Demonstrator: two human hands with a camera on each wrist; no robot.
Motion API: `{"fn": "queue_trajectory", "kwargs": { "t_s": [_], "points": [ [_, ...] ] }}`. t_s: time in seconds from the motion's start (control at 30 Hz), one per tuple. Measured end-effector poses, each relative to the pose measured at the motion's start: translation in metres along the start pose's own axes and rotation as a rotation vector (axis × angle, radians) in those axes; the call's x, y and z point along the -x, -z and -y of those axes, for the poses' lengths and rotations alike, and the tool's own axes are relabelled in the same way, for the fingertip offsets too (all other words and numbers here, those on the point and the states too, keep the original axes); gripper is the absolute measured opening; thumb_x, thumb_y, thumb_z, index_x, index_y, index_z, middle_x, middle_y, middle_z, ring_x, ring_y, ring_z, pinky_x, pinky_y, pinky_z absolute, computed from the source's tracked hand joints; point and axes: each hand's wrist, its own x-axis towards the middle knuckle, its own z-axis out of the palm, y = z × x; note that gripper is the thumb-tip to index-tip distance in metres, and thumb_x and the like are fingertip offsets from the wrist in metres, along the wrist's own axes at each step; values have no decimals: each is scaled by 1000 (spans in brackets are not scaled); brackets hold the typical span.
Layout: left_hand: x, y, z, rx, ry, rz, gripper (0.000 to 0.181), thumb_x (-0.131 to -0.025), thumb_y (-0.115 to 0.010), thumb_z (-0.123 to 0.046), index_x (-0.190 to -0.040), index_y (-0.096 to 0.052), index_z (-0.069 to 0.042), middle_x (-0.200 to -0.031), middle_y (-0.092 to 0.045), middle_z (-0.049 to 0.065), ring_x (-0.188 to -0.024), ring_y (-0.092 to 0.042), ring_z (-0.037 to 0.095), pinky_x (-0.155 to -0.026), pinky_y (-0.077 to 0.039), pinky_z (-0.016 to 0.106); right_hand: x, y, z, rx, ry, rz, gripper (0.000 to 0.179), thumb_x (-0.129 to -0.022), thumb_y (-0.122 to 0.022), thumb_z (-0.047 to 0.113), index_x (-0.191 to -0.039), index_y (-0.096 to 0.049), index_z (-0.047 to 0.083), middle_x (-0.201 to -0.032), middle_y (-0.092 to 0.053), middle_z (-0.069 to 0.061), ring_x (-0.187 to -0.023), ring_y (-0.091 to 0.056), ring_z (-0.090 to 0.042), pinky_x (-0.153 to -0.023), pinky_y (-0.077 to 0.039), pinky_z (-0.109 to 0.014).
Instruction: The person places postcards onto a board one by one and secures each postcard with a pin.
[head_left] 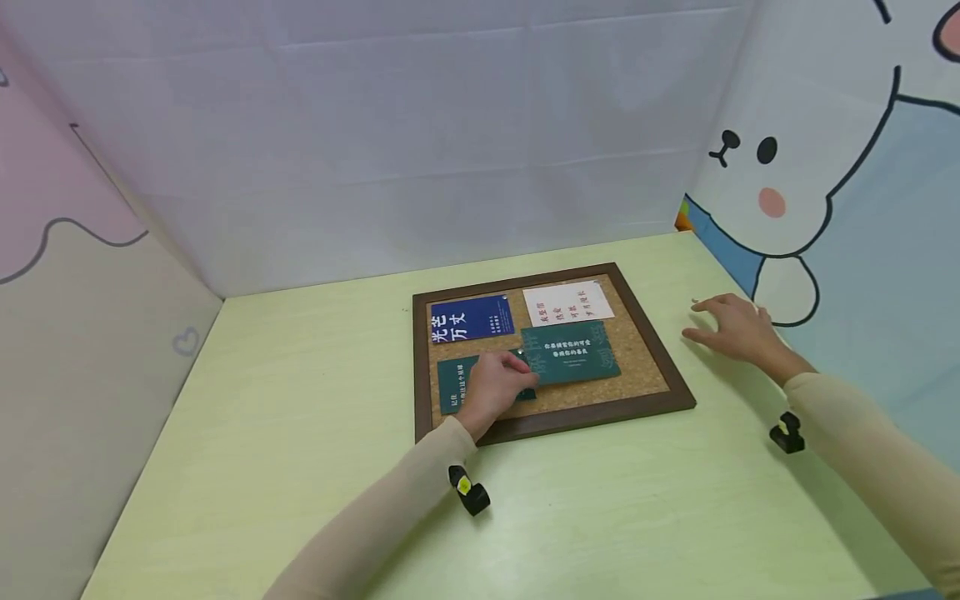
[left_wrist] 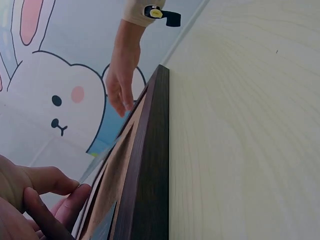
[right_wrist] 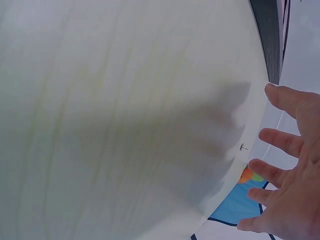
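Note:
A brown-framed cork board (head_left: 637, 367) lies on the table with several cards on it. My left hand (head_left: 495, 383) is over its front part, thumb and fingertips pinching the lower left corner of the right green card (head_left: 573, 354). In the left wrist view the left thumb and finger (left_wrist: 50, 180) meet at a thin edge. Partly under the hand lies another green card (head_left: 453, 387), with a pale pin (head_left: 521, 352) at its upper right. Right of the board hovers my right hand (head_left: 735, 329), fingers spread and holding nothing. Close to its fingertips, a small pin (right_wrist: 243, 147) sits on the table.
Behind the green cards are a blue card (head_left: 480, 321) and a white card (head_left: 566, 304). The pale wooden table (head_left: 300, 417) meets a white cloth wall (head_left: 412, 150) at the back. A cartoon-printed sheet (head_left: 885, 267) borders the right side.

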Motion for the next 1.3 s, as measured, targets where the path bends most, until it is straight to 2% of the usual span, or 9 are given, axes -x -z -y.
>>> {"fn": "queue_trajectory", "kwargs": {
  "t_s": [0.2, 0.37, 0.63, 0.97, 1.17, 1.3],
  "points": [
    [-1, -8, -3, -23, -37, 7, 13, -77, -79, -19, -81, -68, -14, -95, -68, 0, -72, -54, 14, -57, -42, 26, 3, -1, 3, -3, -8, -4, 63, -93, -61, 41, -135, -50, -5, -138, -40, -36, -130, -32, -52, -100, -14, -80],
    [-2, -11, -3, -31, -36, 32, 13, -80, -79, -20, -79, -68, -13, -91, -69, -3, -75, -56, 12, -58, -42, 25, 4, -2, 3, -3, 0, -18, 63, -93, -61, 40, -134, -50, -6, -138, -40, -36, -130, -32, -52, -100, -15, -79],
    [-6, -16, -4, -55, -53, 77, 14, -80, -80, -21, -78, -67, -15, -78, -69, -4, -68, -53, 12, -57, -40, 25, 3, -6, 0, 2, -4, -20, 64, -92, -61, 44, -134, -51, -4, -138, -41, -35, -130, -33, -51, -100, -16, -79],
    [-9, -19, -8, -125, -50, 128, 16, -81, -80, -21, -84, -66, -14, -81, -70, -3, -73, -60, 12, -61, -43, 25, 4, -10, -1, -1, -2, -22, 64, -93, -60, 46, -134, -52, -2, -139, -41, -34, -129, -34, -51, -99, -17, -80],
    [-12, -19, -9, -200, -49, 138, 18, -80, -80, -19, -89, -65, -14, -89, -66, -1, -77, -57, 15, -62, -42, 26, 4, -13, -1, 10, 2, -40, 63, -92, -61, 46, -134, -53, -2, -138, -42, -34, -127, -37, -52, -96, -22, -79],
    [-13, -18, -11, -217, -56, 155, 19, -80, -79, -18, -91, -63, -13, -91, -65, 0, -78, -56, 16, -62, -42, 27, 4, -14, 0, 12, 2, -47, 62, -92, -62, 44, -133, -54, -2, -137, -42, -34, -127, -38, -53, -96, -23, -79]
  ]
}}
